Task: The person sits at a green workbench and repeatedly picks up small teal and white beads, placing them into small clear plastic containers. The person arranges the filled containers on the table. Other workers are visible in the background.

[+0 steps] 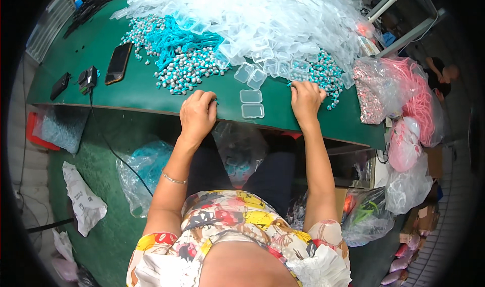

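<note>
At frame centre, an open clear case (251,103) lies on the green table (141,92) between both hands. Left hand (197,114) curled, pinching something tiny; right hand (306,99) curled into teal earplugs (323,75), grip unclear. Likely filling step; next needs plugs placed into case.

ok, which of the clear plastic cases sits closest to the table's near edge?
The open clear case lying between the left hand and right hand. It sits alone on bare green table, while the other cases lie farther back by the big pile.
</note>
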### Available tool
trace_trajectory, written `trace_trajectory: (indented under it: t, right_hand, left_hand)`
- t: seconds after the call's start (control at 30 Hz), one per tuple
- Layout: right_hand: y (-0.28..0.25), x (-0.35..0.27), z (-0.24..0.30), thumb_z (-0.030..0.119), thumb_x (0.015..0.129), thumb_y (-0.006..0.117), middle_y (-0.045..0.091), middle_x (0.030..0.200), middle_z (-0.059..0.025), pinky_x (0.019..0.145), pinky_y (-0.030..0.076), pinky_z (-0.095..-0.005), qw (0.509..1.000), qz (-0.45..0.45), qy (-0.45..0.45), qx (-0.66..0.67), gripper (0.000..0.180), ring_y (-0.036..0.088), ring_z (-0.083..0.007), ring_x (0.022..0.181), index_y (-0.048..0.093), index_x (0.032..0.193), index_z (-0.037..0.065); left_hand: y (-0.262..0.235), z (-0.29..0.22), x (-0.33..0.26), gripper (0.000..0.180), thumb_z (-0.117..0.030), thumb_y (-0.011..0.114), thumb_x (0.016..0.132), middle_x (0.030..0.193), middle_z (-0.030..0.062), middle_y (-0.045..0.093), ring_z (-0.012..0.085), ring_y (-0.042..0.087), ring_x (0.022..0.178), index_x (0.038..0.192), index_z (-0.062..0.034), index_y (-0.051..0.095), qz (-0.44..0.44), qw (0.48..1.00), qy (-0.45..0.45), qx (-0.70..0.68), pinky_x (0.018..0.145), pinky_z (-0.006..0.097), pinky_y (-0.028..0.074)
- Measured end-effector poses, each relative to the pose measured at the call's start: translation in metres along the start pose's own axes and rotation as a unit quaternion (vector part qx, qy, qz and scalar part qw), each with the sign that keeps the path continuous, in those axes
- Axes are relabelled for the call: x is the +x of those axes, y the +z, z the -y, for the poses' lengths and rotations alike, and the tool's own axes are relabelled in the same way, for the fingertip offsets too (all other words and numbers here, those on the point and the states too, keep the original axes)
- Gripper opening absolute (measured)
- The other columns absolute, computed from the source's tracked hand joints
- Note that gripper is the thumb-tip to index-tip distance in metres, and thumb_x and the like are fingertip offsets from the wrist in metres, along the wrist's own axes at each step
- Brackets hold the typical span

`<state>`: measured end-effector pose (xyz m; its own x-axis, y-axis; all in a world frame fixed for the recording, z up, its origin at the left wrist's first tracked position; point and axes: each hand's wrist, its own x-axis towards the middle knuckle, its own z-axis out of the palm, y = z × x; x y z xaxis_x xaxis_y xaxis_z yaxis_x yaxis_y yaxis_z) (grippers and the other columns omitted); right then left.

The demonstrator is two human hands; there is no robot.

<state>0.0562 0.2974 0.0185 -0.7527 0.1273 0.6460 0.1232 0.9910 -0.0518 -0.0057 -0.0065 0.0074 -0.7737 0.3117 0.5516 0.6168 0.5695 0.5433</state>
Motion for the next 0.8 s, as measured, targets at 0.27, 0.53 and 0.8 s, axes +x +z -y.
trace_trajectory:
  t: [0.27,0.53,0.8]
  right_hand:
    - [0.006,0.003,-0.005,0.014,0.079,0.069,0.065,0.089,-0.0029,0.086,0.036,-0.0486,0.996,-0.002,-0.005,-0.089,0.01,0.06,-0.0236,0.091,0.071,0.089,0.014]
    - [0.033,0.007,0.008,0.015,0.081,0.062,0.058,0.082,-0.0036,0.088,0.036,-0.0497,0.996,-0.063,-0.004,-0.062,0.004,0.057,-0.0241,0.087,0.065,0.082,0.014]
    - [0.019,0.0,0.01,0.011,0.079,0.059,0.059,0.081,-0.003,0.084,0.035,-0.0465,0.996,-0.078,-0.015,-0.047,0.003,0.057,-0.0219,0.085,0.061,0.077,0.012]
  left_hand:
    - [0.006,-0.002,0.004,0.013,-0.007,0.067,0.08,0.087,0.0109,0.061,0.0335,0.061,0.083,0.093,-0.008,0.064,-0.007,0.999,0.04,-0.002,0.072,0.044,0.047]
    - [0.006,0.015,-0.004,0.014,-0.005,0.064,0.082,0.091,0.0121,0.061,0.0339,0.06,0.088,0.096,-0.0046,0.063,0.009,1.0,0.027,0.006,0.077,0.044,0.046]
    - [0.006,0.002,-0.001,0.013,-0.001,0.063,0.084,0.092,0.0134,0.061,0.0343,0.061,0.084,0.096,-0.0019,0.062,-0.001,0.998,0.06,0.019,0.073,0.042,0.047]
